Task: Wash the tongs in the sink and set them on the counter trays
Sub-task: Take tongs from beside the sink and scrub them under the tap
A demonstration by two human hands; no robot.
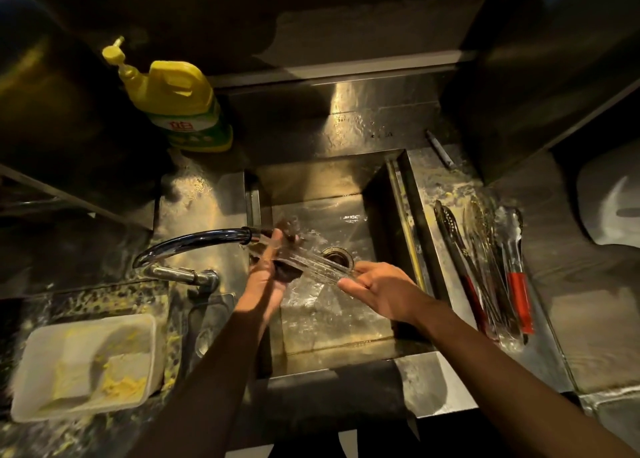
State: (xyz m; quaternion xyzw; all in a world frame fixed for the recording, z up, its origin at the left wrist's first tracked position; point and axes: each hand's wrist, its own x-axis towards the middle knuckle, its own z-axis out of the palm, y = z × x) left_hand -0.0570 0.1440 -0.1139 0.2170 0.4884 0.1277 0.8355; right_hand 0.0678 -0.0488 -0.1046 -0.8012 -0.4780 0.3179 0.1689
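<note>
- Holding the tongs (313, 262) at both ends, the two hands are low in the sink (329, 339). The tongs lie between them, over the drain (337, 257).
- The tongs' long side runs from the left hand (268, 277) across to the right hand (381, 293), dipping a little toward the right one. They look blurry, so I cannot see their tips.
- The left hand is curled round a dark scrub pad (289, 273) and presses it on its end of the tongs, right under the tap (194, 241).
- The right hand is bent only a little, and its fingertips (363, 268) pinch the other end of the tongs.
- I think the wash is about half done. To set the tongs down I would send them to the right, and the right hand is the nearer one.
- Just past the right hand, on the wet counter (446, 180), other tongs (491, 267) lie side by side, some with red grips.
- Far beyond the left hand stands a yellow soap bottle (176, 104). Beside the left arm sits a white tub (86, 364) with yellow bits in it.
</note>
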